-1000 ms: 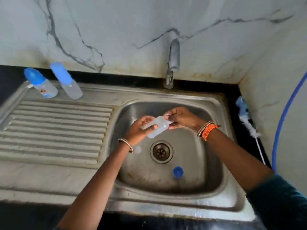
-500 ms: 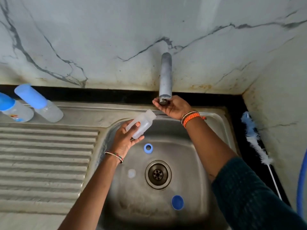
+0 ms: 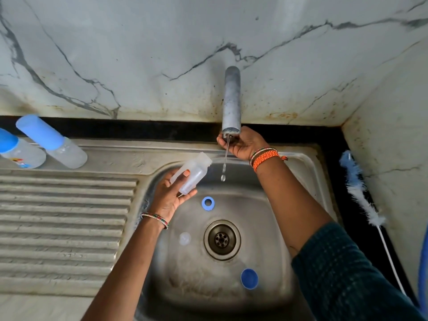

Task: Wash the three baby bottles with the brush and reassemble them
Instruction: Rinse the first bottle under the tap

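Note:
My left hand [image 3: 170,193] grips a clear, capless baby bottle [image 3: 193,171], tilted with its open mouth toward the tap. My right hand [image 3: 243,143] curls round the lower end of the grey tap [image 3: 231,100], and a thin stream of water [image 3: 225,163] falls just right of the bottle's mouth. In the basin lie a blue ring [image 3: 207,203], a clear teat [image 3: 184,238] and a blue cap [image 3: 249,278]. Two capped bottles [image 3: 51,141] [image 3: 19,150] stand at the back left of the drainboard. The bottle brush [image 3: 361,193] lies on the dark counter at the right.
The steel sink [image 3: 308,163] has a drain [image 3: 222,239] in its middle and a ribbed drainboard [image 3: 64,228] on its left. A marble wall rises behind and on the right. A blue hose [image 3: 422,269] runs down the right edge.
My right hand let go of the bottle and went up to the tap, from which water now runs. My left hand has lifted the bottle toward the spout.

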Demonstrator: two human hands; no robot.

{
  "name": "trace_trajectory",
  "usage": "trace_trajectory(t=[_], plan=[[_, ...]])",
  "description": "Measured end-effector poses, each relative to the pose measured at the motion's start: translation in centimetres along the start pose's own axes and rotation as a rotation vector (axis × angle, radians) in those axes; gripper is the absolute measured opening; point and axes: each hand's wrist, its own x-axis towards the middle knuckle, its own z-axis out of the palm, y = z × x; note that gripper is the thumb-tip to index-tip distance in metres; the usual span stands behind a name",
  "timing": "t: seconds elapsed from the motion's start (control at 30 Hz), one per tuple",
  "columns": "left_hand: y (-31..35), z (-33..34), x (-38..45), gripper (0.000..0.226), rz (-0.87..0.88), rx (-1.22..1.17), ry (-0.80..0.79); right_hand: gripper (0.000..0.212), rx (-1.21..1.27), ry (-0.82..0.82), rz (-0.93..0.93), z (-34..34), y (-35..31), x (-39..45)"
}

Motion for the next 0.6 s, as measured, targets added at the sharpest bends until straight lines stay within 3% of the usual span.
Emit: trace_trajectory(t=[0.3,0.43,0.6], plan=[[-0.27,-0.12,-0.38,0.042,-0.015,0.003,-0.002,0.016,0.002,-0.013,0.013,-0.07,-0.01,-0.34],[-0.18,0.01,-0.52,0.063,-0.015,0.011,-0.006,0.018,-0.011,0.008,0.005,0.05,-0.08,-0.40],[-0.24,-0.05,-0.78,0.030,-0.009,-0.008,0.006,0.015,-0.021,0.016,-0.005,0.21,-0.02,-0.50]])
